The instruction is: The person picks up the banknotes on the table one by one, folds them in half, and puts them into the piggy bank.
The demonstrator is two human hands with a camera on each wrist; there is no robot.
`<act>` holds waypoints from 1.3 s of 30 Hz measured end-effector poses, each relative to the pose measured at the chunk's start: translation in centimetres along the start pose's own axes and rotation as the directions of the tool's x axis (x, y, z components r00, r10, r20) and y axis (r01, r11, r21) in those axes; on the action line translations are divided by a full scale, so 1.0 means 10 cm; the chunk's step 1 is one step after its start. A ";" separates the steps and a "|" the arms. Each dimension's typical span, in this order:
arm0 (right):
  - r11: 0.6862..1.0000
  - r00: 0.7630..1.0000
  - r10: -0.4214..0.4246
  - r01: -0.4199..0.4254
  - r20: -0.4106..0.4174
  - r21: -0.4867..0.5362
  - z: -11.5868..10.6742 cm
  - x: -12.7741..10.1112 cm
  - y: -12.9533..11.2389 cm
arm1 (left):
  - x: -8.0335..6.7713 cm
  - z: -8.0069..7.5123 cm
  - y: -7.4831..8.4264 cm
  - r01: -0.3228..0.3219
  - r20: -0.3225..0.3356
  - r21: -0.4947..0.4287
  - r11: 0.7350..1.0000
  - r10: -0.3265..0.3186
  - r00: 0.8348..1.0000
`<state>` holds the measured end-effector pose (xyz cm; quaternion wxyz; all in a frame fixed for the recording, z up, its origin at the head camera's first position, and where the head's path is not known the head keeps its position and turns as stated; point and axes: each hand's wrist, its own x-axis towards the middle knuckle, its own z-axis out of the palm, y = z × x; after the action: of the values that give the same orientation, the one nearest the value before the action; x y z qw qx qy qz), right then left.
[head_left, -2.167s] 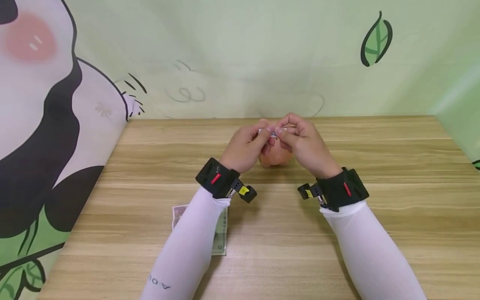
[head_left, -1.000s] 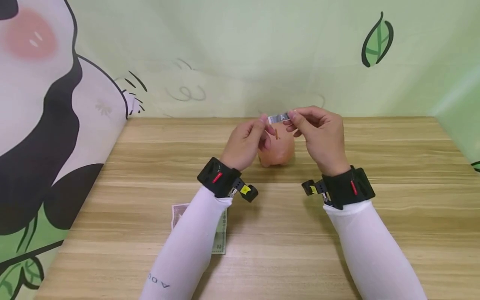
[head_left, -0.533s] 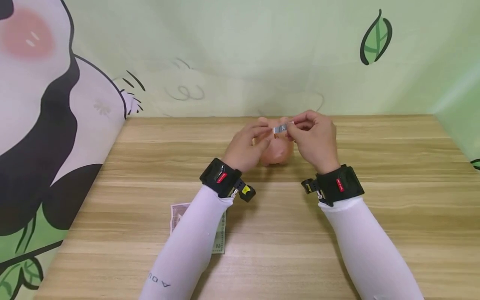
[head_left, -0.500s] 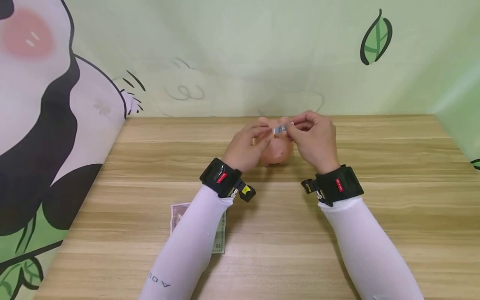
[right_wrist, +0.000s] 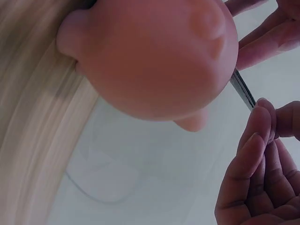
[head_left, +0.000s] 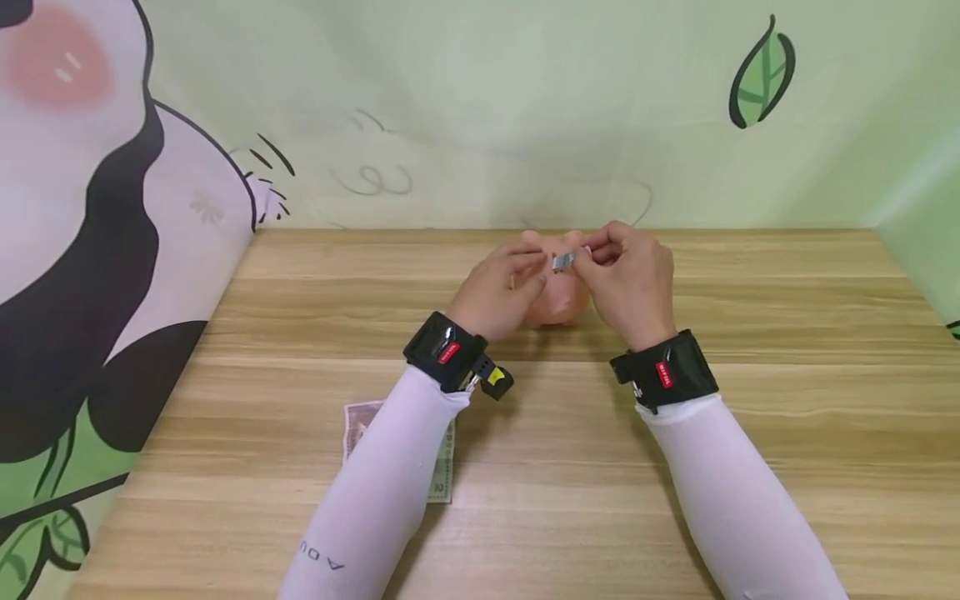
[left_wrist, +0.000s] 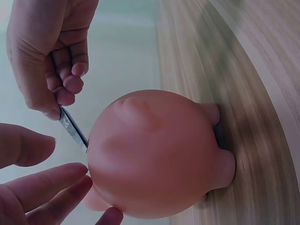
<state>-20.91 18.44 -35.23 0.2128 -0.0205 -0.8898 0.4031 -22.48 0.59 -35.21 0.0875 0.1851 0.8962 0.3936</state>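
A pink piggy bank (head_left: 558,302) stands on its short legs near the back edge of the table. My right hand (head_left: 636,285) pinches a small folded banknote (head_left: 563,262) between thumb and fingertips over the bank's top. In the left wrist view the folded banknote (left_wrist: 74,128) slants with its far end right at the top of the piggy bank (left_wrist: 150,159). My left hand (head_left: 495,292) has its fingers loosely extended, and their tips touch the bank's left side. The right wrist view shows the folded banknote (right_wrist: 243,88) edge-on, its end partly hidden by the bank's curve.
Another banknote (head_left: 442,471) lies flat on the wooden table (head_left: 570,500), partly covered by the left forearm. Behind the table hangs a pale green backdrop (head_left: 480,108) printed with a panda and leaves.
Both hands pinched the folded banknote at first. The left hand has let go and moved to the bank's side, while the right hand has lowered the note to the bank's top.
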 end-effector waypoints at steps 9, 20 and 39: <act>0.997 0.998 -0.056 0.055 -0.021 -0.046 0.00 0.00 0.01 | 0.01 0.00 0.00 -0.006 0.011 0.022 1.000 0.006 1.000; 0.996 0.996 -0.085 0.085 -0.003 -0.041 0.03 -0.03 -0.02 | 0.03 0.02 0.00 -0.021 0.035 0.058 0.998 0.019 0.999; 0.991 0.966 -0.126 0.112 0.226 0.074 0.04 0.00 0.03 | 0.01 0.00 0.00 -0.040 0.018 0.076 0.996 0.039 0.999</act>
<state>-21.09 18.32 -35.69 0.1324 0.0862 -0.8955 0.4161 -22.59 0.62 -35.27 0.0799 0.2092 0.9059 0.3595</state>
